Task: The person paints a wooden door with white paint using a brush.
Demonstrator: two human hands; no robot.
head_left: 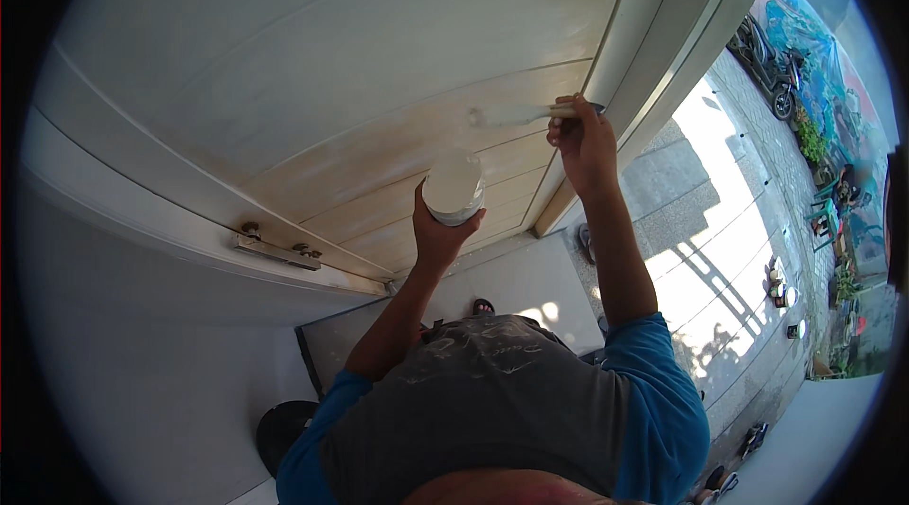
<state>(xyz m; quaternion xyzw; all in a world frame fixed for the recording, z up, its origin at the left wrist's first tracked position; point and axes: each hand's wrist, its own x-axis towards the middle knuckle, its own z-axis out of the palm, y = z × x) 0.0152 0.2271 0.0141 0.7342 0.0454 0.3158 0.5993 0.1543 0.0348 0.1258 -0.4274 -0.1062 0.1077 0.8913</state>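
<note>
My left hand point(443, 240) is wrapped round a round tub of white paint point(454, 185), held up in front of a panelled door point(360, 150). My right hand point(587, 147) grips the handle of a paintbrush point(516, 115) whose head is coated white and points left, toward the door's panels. Whether the brush head touches the door, I cannot tell. White covers the door's upper part, while its lower part shows a patchy brownish, wood-like colour.
A metal bolt point(276, 250) sticks out from the door's left side. Along the right runs a pale door frame point(653, 55). Outside are a parked motorbike point(772, 70) and several small containers point(779, 290) on the ground. A black rounded object point(282, 436) stands at lower left.
</note>
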